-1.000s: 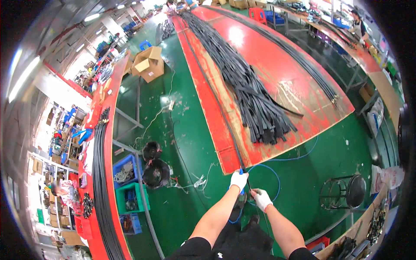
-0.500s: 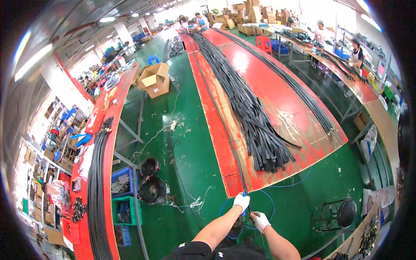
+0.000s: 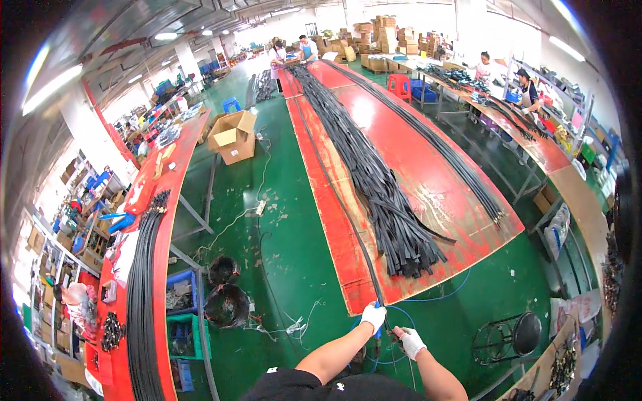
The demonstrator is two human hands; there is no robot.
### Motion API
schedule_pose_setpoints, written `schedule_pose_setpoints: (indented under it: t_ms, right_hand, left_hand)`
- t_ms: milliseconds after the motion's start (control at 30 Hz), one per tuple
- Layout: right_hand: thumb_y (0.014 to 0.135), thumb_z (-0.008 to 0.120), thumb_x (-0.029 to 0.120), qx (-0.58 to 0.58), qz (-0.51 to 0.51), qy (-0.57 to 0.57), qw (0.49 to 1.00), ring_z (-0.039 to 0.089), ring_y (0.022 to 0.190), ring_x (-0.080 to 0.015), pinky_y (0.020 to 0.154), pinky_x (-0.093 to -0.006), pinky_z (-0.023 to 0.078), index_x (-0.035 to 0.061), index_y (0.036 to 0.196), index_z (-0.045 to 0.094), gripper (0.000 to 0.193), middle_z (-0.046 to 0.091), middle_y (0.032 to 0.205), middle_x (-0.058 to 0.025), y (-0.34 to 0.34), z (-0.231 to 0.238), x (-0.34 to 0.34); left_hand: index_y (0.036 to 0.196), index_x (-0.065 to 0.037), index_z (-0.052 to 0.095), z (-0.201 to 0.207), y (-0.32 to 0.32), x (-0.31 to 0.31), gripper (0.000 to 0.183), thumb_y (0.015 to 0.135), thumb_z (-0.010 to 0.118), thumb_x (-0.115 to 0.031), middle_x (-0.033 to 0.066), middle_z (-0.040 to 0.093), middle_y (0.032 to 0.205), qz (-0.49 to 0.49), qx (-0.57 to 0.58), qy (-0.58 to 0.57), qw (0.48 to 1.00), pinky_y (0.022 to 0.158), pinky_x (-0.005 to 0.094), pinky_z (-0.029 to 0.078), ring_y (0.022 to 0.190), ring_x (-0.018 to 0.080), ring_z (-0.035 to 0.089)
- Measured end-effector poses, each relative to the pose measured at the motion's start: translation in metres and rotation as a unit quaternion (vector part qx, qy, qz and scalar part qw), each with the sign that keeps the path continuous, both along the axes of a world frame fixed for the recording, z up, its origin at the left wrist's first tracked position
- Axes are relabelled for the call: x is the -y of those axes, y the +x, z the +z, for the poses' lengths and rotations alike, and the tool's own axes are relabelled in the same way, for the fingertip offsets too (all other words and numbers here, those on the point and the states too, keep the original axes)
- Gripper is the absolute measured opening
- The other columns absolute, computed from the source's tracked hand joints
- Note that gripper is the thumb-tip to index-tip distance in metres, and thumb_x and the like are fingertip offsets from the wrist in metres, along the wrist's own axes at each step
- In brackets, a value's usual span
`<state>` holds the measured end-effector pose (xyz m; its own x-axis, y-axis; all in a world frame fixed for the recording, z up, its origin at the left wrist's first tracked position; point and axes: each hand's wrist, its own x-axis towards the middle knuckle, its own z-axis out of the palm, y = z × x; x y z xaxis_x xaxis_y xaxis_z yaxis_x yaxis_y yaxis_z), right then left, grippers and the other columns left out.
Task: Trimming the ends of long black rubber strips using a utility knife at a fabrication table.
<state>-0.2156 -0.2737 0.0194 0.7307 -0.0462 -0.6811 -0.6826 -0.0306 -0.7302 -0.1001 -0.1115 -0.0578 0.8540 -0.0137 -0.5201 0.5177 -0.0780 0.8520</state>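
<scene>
My left hand [image 3: 372, 317], in a white glove, is closed round a blue tool [image 3: 378, 332] at the near left corner of the long red table. There the tool meets the end of a long black sleeve [image 3: 346, 212], which runs up the table's left side. Just to the right, my gloved right hand [image 3: 412, 343] has its fingers pinched together on what looks like a thin dark cable [image 3: 397, 332]. A blue hose [image 3: 422, 327] loops below both hands. The exact grip on the sleeve end is hidden by the left glove.
Flat black sleeves [image 3: 374, 187] lie heaped along the red table [image 3: 428, 194], with a thinner bundle [image 3: 461, 170] farther right. A side table [image 3: 175, 180] at left bears black cables [image 3: 144, 294]. An open carton [image 3: 232, 137] and a round stool [image 3: 525, 334] stand on the floor.
The whole view has shifted slightly. My right hand has moved a little to the right, away from the left. My left hand keeps its grip at the table corner.
</scene>
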Motion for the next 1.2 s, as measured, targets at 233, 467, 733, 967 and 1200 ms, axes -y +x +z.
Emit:
schedule_pose_setpoints:
  t_ms: [233, 467, 733, 967, 1200]
  right_hand:
    - [0.101, 0.069, 0.036, 0.091, 0.074, -0.051, 0.992, 0.066, 0.093, -0.0155, 0.086, -0.0319, 0.050, 0.0003, 0.111, 0.075, 0.037, 0.075, 0.097, -0.0074, 0.026, 0.005, 0.006]
    - [0.101, 0.070, 0.035, 0.084, 0.115, -0.057, 0.988, 0.054, 0.069, -0.0079, 0.060, -0.0259, 0.041, 0.0028, 0.110, 0.074, 0.034, 0.071, 0.087, -0.0004, 0.041, 0.005, 0.010]
    - [0.102, 0.069, 0.035, 0.061, 0.102, -0.065, 0.991, 0.052, 0.068, -0.0071, 0.059, -0.0255, 0.039, 0.0040, 0.108, 0.075, 0.032, 0.069, 0.085, 0.0003, 0.035, 0.013, 0.014]
    - [0.102, 0.068, 0.034, 0.080, 0.126, -0.129, 0.980, 0.062, 0.085, -0.0137, 0.079, -0.0298, 0.049, -0.0028, 0.111, 0.075, 0.038, 0.073, 0.093, -0.0051, 0.036, 0.042, 0.008]
    - [0.106, 0.063, 0.036, 0.122, 0.025, -0.051, 0.991, 0.060, 0.080, -0.0114, 0.070, -0.0290, 0.047, 0.0036, 0.115, 0.076, 0.036, 0.075, 0.098, -0.0037, 0.029, 0.034, 0.035]
  left_hand:
    - [0.105, -0.002, 0.065, 0.030, 0.007, 0.016, 0.015, 0.093, 0.066, -0.012, 0.0069, 0.067, 0.082, 0.004, -0.009, -0.047, 0.999, 0.065, 0.0371, 0.050, 0.071, 0.0191, 0.061]
    - [0.105, -0.001, 0.066, 0.039, 0.013, 0.026, 0.016, 0.092, 0.066, -0.011, 0.0099, 0.068, 0.086, -0.023, -0.002, -0.032, 0.999, 0.069, 0.0382, 0.051, 0.075, 0.0207, 0.063]
    - [0.102, -0.005, 0.067, 0.036, 0.014, 0.035, 0.017, 0.090, 0.065, -0.017, 0.0149, 0.071, 0.086, -0.040, 0.061, 0.036, 0.997, 0.072, 0.0423, 0.053, 0.076, 0.0285, 0.068]
    - [0.104, -0.002, 0.067, 0.033, 0.018, 0.044, 0.017, 0.091, 0.067, -0.013, 0.0118, 0.070, 0.088, -0.004, 0.064, 0.023, 0.998, 0.074, 0.0393, 0.052, 0.081, 0.0237, 0.066]
    - [0.103, -0.004, 0.066, 0.043, 0.025, 0.054, 0.016, 0.092, 0.065, -0.014, 0.0102, 0.068, 0.087, -0.009, 0.081, -0.004, 0.997, 0.076, 0.0392, 0.052, 0.078, 0.0231, 0.064]
